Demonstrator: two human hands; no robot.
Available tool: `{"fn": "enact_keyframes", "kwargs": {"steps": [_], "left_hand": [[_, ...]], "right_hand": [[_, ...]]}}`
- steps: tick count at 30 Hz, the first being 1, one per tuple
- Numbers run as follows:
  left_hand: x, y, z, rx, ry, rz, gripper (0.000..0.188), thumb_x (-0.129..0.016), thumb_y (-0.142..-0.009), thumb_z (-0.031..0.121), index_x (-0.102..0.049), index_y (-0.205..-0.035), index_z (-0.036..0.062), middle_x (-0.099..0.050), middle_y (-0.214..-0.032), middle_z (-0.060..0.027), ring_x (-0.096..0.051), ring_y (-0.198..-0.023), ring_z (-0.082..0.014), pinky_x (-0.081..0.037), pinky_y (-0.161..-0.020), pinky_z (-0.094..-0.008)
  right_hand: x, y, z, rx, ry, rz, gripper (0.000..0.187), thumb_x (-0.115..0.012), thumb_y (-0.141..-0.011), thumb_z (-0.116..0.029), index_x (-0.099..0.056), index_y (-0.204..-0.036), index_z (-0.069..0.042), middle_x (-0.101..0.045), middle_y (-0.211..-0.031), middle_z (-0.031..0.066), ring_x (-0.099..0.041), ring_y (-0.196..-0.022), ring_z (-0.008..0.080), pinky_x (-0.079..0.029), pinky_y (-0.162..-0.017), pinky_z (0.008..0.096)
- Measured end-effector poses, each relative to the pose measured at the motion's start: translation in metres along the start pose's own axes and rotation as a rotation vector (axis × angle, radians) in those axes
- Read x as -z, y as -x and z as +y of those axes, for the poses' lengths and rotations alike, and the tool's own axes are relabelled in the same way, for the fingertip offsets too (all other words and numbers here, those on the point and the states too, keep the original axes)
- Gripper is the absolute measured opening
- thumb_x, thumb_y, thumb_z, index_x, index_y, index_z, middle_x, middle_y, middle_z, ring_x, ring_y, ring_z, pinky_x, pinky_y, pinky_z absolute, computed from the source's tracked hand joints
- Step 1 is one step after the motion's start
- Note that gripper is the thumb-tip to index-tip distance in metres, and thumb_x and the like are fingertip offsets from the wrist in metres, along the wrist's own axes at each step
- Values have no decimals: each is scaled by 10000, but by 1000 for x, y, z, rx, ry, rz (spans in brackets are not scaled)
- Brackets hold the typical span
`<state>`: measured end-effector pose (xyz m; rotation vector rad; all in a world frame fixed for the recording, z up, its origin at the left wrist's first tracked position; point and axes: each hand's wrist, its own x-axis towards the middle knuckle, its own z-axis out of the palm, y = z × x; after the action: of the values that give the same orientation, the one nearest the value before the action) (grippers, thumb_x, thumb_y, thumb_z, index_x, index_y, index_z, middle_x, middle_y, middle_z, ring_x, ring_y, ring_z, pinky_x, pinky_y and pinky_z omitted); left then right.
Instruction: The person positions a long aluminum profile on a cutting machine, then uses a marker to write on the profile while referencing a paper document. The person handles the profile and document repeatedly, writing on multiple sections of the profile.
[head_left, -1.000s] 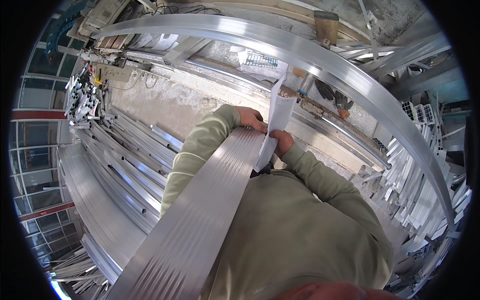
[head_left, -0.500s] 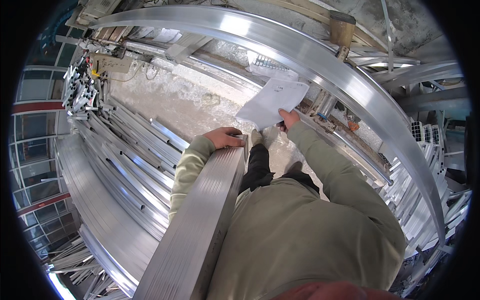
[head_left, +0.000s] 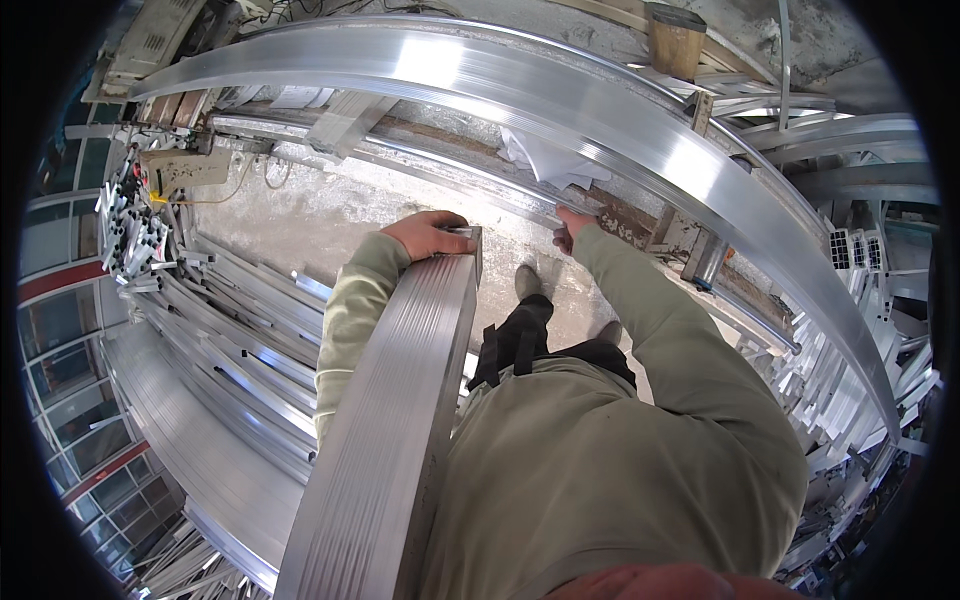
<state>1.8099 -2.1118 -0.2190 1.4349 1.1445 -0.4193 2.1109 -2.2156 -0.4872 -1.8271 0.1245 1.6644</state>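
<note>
My left hand (head_left: 432, 236) is wrapped over the far end of a long ribbed aluminium profile (head_left: 385, 375), thumb on its top face. The profile runs back along my left side, next to my body. Reaching forward, my right hand (head_left: 575, 228) is at the near edge of a low bench, close to a metal rail (head_left: 460, 180). Its fingers are curled; what they hold, if anything, is hidden. Just beyond that hand, white paper sheets (head_left: 545, 160) lie crumpled on the bench, partly covered by a wide aluminium profile (head_left: 560, 110) that spans above.
Many loose aluminium tubes (head_left: 255, 340) lie on the floor to my left, beside wide flat profiles (head_left: 210, 420). More profile stock (head_left: 835, 350) is stacked at the right. A wooden block (head_left: 675, 42) stands behind the bench. A yellow cable (head_left: 210, 198) hangs at the far left.
The sheet of paper has left my right hand, and crumpled sheets now lie on the bench. My left hand and the profile's end have shifted slightly forward and left in view.
</note>
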Motion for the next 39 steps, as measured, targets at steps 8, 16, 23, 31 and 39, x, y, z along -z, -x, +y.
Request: {"fn": "enact_keyframes", "kwargs": {"steps": [8,16,23,31,39], "left_hand": [[10,-22,52,-144,-179,-100,853,-803,-817,540,-588,-1475,42,-624,-1443,-197,-593,-1317,-309,-431,-1145,-388],[-87,-76,160,-274,-344,-401,844,-849,-809,499,-599,-1443,1,-675,-1353,-190,-629,-1244,-270,-464,-1098,-367],[-266,-65,261,-299,-702,-589,802,-814,-855,487,-593,-1460,8,-650,-1383,-182,-596,-1284,-267,-419,-1125,-355],[-521,-52,378,-332,-862,-782,750,-809,-899,402,-571,-1467,-25,-650,-1368,-147,-584,-1275,-218,-422,-1111,-316],[-727,-80,474,-318,-871,-891,678,-806,-916,363,-601,-1445,-9,-676,-1315,-133,-609,-1224,-204,-442,-1080,-285]], "right_hand": [[47,136,96,322,425,-307,405,-684,-997,-380,-649,-1143,-3,-722,-913,100,-675,-636,181,-553,-529,353],[169,209,178,641,751,118,427,-681,-933,-420,-680,-1139,-46,-730,-1076,226,-705,-995,406,-549,-881,496],[250,273,215,808,390,255,327,-670,-950,-409,-671,-1029,-91,-716,-1010,182,-681,-959,402,-530,-837,513],[441,376,347,748,53,562,348,-683,-952,-395,-666,-1094,-78,-727,-1041,183,-695,-990,383,-549,-865,477],[624,406,506,530,-218,1000,328,-701,-914,-349,-706,-1050,-51,-748,-971,188,-720,-927,392,-568,-831,481]]}}
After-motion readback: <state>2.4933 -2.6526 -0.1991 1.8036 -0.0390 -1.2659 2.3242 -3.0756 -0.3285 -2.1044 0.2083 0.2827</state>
